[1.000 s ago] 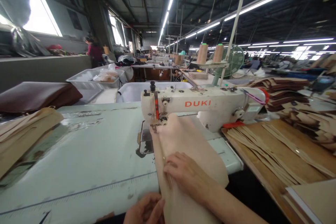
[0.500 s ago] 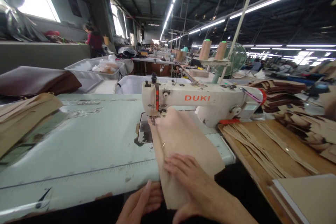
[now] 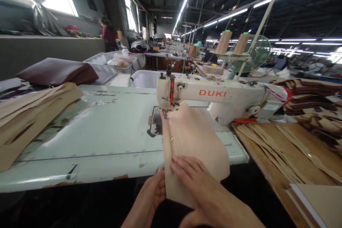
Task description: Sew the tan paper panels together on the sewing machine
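A beige leather-like panel (image 3: 197, 139) lies under the needle end of a white sewing machine (image 3: 192, 92), its near end hanging over the table's front edge. A zipper with a small metal pull (image 3: 171, 138) runs along its left side. My right hand (image 3: 197, 181) rests flat on the panel, fingers stretched out and slightly apart, thumb lower down. At the panel's left edge, by the table front, is my left hand (image 3: 153, 190), its fingers bent and closed at that edge. Its fingertips are partly hidden there.
On the pale green table (image 3: 114, 124), beige pieces (image 3: 40, 114) lie at left, near a brown leather item (image 3: 58, 71). Beige strips (image 3: 267, 149) lie on a wooden board at right. Thread cones (image 3: 223, 42) stand behind the machine. A person (image 3: 109, 35) is in the far left background.
My left hand has moved up to the panel's left edge, its fingers closing there. My right hand stays on the panel. The whole view has shifted, so the machine appears farther right.
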A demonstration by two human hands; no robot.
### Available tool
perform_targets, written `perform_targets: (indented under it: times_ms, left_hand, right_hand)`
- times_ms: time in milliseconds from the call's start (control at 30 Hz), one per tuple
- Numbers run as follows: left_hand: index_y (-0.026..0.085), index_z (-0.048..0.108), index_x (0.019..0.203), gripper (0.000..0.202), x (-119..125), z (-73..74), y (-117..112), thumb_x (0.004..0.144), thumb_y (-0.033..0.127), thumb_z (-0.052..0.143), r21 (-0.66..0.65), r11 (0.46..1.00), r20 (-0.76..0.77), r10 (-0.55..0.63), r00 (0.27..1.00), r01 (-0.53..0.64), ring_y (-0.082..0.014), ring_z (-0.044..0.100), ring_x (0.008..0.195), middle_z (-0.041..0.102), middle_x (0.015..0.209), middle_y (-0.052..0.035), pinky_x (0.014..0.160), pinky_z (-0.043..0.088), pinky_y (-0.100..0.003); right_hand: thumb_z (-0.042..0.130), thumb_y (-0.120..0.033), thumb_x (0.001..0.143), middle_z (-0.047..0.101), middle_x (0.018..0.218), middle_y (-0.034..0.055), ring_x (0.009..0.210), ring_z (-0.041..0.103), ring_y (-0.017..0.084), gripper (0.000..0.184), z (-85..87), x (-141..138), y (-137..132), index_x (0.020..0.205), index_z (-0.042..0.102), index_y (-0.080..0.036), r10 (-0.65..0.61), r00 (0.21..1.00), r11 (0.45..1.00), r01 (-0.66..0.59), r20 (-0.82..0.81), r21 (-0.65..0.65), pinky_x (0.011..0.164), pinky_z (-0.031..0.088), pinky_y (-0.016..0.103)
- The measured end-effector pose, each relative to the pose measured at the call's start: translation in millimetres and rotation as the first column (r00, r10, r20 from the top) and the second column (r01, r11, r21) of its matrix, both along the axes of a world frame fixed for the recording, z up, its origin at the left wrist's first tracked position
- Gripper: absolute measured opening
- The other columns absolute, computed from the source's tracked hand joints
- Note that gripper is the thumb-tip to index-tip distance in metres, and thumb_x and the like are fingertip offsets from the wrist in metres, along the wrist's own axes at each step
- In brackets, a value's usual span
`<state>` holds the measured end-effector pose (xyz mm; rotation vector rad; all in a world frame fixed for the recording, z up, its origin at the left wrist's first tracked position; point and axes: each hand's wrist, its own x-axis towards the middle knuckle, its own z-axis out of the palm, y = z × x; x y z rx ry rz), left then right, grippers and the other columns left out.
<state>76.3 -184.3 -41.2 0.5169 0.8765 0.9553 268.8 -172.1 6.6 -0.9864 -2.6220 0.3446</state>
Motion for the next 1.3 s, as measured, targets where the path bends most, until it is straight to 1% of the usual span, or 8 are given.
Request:
perform_targets:
  times_ms: [67, 133, 233, 333, 500, 733, 1167, 1300]
  left_hand:
    - [0.009, 0.073, 0.108, 0.070, -0.4, 0.3, 0.5, 0.071, 0.068, 0.077, 0.008, 1.000, 0.035, -0.002, 0.999, 0.002, -0.0363, 0.063, 0.117, 0.072, 0.114, -0.0178, 0.101, 0.049, -0.043]
    - [0.009, 0.073, 0.111, 0.069, -1.5, -0.2, 1.2, 0.074, 0.067, 0.076, 0.009, 1.000, 0.062, -0.001, 0.998, 0.000, -0.0352, 0.062, 0.118, 0.071, 0.117, -0.0174, 0.104, 0.047, -0.042]
    - [0.006, 0.070, 0.115, 0.063, -3.7, -1.6, 1.7, 0.083, 0.060, 0.071, -0.012, 1.000, 0.083, 0.018, 0.996, -0.017, -0.0344, 0.063, 0.117, 0.070, 0.118, -0.0187, 0.106, 0.046, -0.043]
    - [0.001, 0.068, 0.115, 0.059, -4.7, -1.9, 2.0, 0.088, 0.053, 0.066, -0.038, 0.999, 0.103, 0.036, 0.994, -0.033, -0.0359, 0.064, 0.115, 0.071, 0.114, -0.0215, 0.104, 0.048, -0.046]
    - [0.003, 0.068, 0.112, 0.047, -1.9, 1.7, 1.2, 0.092, 0.044, 0.065, -0.049, 0.996, 0.094, 0.085, 0.992, -0.081, -0.0351, 0.065, 0.113, 0.072, 0.112, -0.0201, 0.103, 0.050, -0.046]
    - [0.006, 0.073, 0.107, 0.050, -0.5, 11.3, 0.1, 0.085, 0.051, 0.074, 0.051, 0.998, -0.027, 0.039, 0.999, -0.037, -0.0353, 0.064, 0.115, 0.073, 0.112, -0.0182, 0.103, 0.051, -0.043]
    - [0.009, 0.076, 0.098, 0.043, -2.5, 15.1, 5.0, 0.081, 0.048, 0.076, 0.116, 0.993, -0.147, -0.007, 0.989, 0.024, -0.0352, 0.069, 0.106, 0.076, 0.102, -0.0156, 0.094, 0.055, -0.043]
    - [0.011, 0.074, 0.099, 0.045, -7.2, 16.5, 3.9, 0.083, 0.052, 0.064, 0.090, 0.996, -0.098, -0.001, 0.995, 0.010, -0.0360, 0.067, 0.108, 0.074, 0.107, -0.0148, 0.090, 0.057, -0.045]
  right_hand:
    - [0.060, -0.018, 0.092, 0.034, 0.155, 0.0167, 0.144, 0.031, 0.030, 0.073, -13.3, -1.5, -8.3, 0.155, 0.024, -0.012, 0.022, 0.997, 0.992, -0.032, 0.079, 0.122, 0.118, 0.027, 0.051]
    - [0.047, -0.005, 0.094, 0.042, 0.151, 0.0145, 0.141, 0.037, 0.027, 0.062, -18.3, -2.8, -11.3, 0.153, 0.031, -0.013, -0.008, 0.999, 0.986, 0.002, 0.040, 0.164, 0.116, 0.031, 0.051]
    - [0.044, -0.007, 0.098, 0.061, 0.133, 0.0090, 0.124, 0.054, 0.021, 0.042, -7.3, -2.7, -5.0, 0.137, 0.053, -0.017, -0.068, 0.980, 0.998, 0.069, -0.189, -0.005, 0.107, 0.044, 0.039]
    - [0.044, -0.020, 0.104, 0.070, 0.112, 0.0036, 0.104, 0.063, 0.015, 0.027, 9.2, -2.7, 5.8, 0.120, 0.066, -0.022, -0.206, 0.909, 0.960, 0.115, -0.364, -0.255, 0.092, 0.050, 0.027]
    - [0.042, -0.030, 0.106, 0.070, 0.097, 0.0008, 0.091, 0.065, 0.014, 0.030, 15.7, -9.9, 12.4, 0.107, 0.071, -0.024, -0.347, 0.860, 0.882, 0.163, -0.374, -0.442, 0.083, 0.049, 0.024]
    - [0.041, -0.030, 0.105, 0.066, 0.086, 0.0013, 0.084, 0.063, 0.015, 0.034, 17.6, -16.8, 10.4, 0.089, 0.069, -0.020, -0.376, 0.864, 0.873, 0.209, -0.335, -0.441, 0.078, 0.046, 0.024]
    - [0.042, -0.022, 0.105, 0.069, 0.101, -0.0009, 0.095, 0.062, 0.012, 0.027, 16.8, -23.8, 7.0, 0.106, 0.069, -0.025, -0.300, 0.883, 0.913, 0.156, -0.361, -0.377, 0.087, 0.046, 0.022]
    - [0.068, -0.016, 0.090, 0.068, 0.102, -0.0008, 0.098, 0.062, 0.014, 0.019, 10.6, -26.4, 5.5, 0.108, 0.066, -0.023, -0.326, 0.884, 0.910, 0.197, -0.335, -0.365, 0.086, 0.048, 0.023]
